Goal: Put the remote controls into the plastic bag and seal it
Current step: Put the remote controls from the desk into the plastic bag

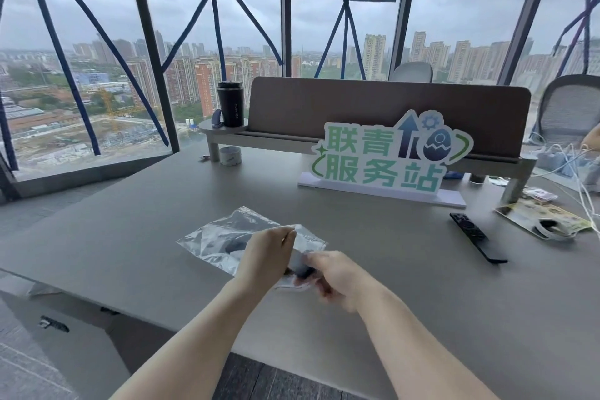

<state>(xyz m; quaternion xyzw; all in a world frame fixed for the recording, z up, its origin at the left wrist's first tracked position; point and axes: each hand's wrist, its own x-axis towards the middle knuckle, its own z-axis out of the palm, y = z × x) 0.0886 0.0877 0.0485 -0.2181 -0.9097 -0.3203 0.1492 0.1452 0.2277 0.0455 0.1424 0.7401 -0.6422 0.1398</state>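
From where I watch, the clear, crinkled plastic bag lies flat on the grey desk just ahead of me, its closed end pointing away to the left and its mouth turned toward my hands. My left hand pinches the upper lip of that mouth between thumb and forefinger, fingers narrow and closed on the film. A dark, rounded remote sits at the mouth, partly under the plastic; a dark shape deeper in the bag may be part of it, though glare keeps me from being sure. My right hand is blurred; it seems curled around the near end of that remote, but I cannot tell how firmly it grips. Farther right, well apart from both hands, a long slim black remote control lies bare on the desk, its long axis running from far-left to near-right. It lies on my right hand's side, so I judge that hand should fetch it and bring it leftward, end first, while the left keeps the mouth lifted. Sealing is not yet begun.
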